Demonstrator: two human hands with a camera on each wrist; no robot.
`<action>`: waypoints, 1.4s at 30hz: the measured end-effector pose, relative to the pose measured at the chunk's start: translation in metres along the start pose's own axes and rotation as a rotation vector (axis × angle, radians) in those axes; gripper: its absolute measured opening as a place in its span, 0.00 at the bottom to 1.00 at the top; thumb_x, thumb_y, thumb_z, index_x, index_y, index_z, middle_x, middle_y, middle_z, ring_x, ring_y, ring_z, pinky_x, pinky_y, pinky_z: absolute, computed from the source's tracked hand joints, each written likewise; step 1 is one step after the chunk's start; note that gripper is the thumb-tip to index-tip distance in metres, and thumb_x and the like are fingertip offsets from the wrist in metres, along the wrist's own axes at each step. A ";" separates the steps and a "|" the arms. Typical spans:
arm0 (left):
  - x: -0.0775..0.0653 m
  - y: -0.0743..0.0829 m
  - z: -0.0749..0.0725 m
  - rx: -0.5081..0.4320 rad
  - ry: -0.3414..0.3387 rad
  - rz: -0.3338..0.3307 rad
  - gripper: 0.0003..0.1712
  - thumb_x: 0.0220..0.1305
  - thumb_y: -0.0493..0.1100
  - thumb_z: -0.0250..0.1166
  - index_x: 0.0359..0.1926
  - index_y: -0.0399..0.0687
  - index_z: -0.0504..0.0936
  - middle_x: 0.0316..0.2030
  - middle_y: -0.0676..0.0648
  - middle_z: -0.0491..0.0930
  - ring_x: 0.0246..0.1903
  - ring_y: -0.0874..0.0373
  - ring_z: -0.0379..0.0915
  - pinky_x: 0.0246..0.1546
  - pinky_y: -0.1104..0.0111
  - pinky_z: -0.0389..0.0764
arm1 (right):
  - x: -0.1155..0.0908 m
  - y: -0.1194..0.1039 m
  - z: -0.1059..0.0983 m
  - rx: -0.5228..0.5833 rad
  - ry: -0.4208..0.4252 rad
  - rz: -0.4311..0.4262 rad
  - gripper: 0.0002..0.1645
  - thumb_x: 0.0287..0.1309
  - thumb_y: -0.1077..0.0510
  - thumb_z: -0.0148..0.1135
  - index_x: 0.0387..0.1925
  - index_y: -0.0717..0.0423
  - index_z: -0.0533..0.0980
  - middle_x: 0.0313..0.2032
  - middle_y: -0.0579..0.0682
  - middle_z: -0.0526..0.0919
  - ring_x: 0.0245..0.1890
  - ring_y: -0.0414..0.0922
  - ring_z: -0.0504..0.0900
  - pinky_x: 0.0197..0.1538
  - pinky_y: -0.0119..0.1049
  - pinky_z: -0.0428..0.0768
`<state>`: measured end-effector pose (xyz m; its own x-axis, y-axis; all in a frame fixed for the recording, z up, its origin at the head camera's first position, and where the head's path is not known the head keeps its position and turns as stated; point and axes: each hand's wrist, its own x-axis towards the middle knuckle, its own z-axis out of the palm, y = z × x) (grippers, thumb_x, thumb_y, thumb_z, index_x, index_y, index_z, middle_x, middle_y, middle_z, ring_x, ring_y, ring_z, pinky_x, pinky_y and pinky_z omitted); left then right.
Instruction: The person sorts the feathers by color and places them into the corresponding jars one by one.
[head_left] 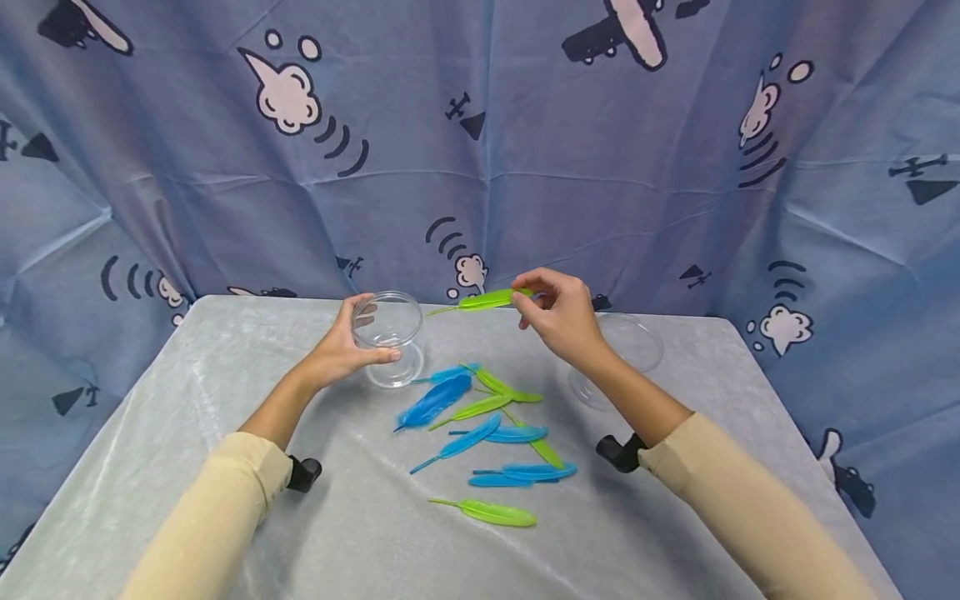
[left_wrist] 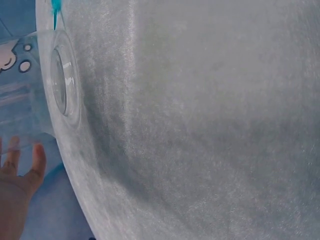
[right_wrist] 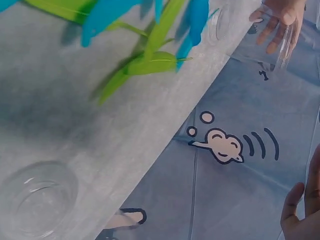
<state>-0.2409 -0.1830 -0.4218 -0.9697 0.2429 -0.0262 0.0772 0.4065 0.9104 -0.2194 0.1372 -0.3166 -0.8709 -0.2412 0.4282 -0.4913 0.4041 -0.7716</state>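
While your left hand (head_left: 341, 352) holds a clear plastic cup (head_left: 399, 335) near the far edge of the table, your right hand (head_left: 561, 315) pinches a lime-green feather (head_left: 483, 300) between the thumb and fingertips. Your left thumb lies along the near side of the cup and your fingers reach around its far side, spread wide to its width. Your right fingers are drawn narrow on the feather's vaned end, so that its bare quill points left, toward the cup. The quill tip ends near the cup's rim; whether the two touch, you cannot tell from these views.

Between and below your hands, loose blue feathers (head_left: 437, 402) and green feathers (head_left: 474, 408) lie on the pale grey tablecloth (head_left: 352, 542), several of them crossing. Nearest to you, one single green feather (head_left: 497, 512) lies apart, its quill to the left. Partly behind your right forearm stands a second clear container (head_left: 636, 343), well apart from the cup. Your beige sleeves (head_left: 206, 508) end just behind the black wrist mounts (head_left: 303, 474), and a blue printed curtain (head_left: 420, 108) hangs beyond the table.
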 end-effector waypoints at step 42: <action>0.002 -0.001 -0.002 -0.002 -0.006 -0.006 0.62 0.55 0.48 0.77 0.77 0.51 0.41 0.75 0.37 0.51 0.73 0.38 0.47 0.64 0.40 0.63 | 0.037 0.007 0.080 -0.262 -0.150 -0.040 0.10 0.68 0.63 0.60 0.47 0.58 0.82 0.39 0.52 0.88 0.20 0.38 0.81 0.23 0.34 0.76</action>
<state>-0.2429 -0.1848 -0.4222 -0.9687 0.2461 -0.0341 0.0711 0.4061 0.9111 -0.2538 0.0606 -0.3436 -0.8487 -0.3814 0.3664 -0.5288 0.6011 -0.5992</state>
